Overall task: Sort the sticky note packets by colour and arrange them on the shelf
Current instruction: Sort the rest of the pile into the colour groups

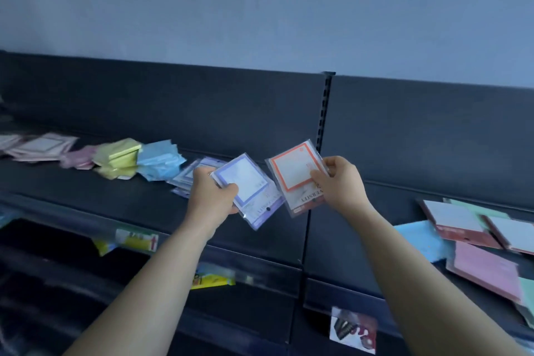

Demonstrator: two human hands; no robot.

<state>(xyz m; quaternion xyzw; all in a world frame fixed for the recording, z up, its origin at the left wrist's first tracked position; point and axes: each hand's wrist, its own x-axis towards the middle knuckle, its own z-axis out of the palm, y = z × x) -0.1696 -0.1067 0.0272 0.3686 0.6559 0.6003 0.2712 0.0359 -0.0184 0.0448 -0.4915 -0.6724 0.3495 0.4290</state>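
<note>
**Sorting: one packet in each hand**

On the shelf (115, 196), the sorted piles run pink (43, 147), yellow (118, 156), blue (159, 163), then a purple stack (187, 179). My left hand (212, 196) grips a purple-bordered packet (248, 185) just beside that stack. The colour matches, so it likely belongs there. My right hand (339, 182) pinches an orange-bordered packet (291, 170), and I see no orange pile. The unsorted heap (476, 240) lies far right.

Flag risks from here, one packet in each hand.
The left hand grips the purple packet by its edge; it could slip.
The purple stack sits close beside the blue pile; a sloppy drop may mix colours.
No orange pile shows, so the orange packet in the right hand may get misplaced.
</note>
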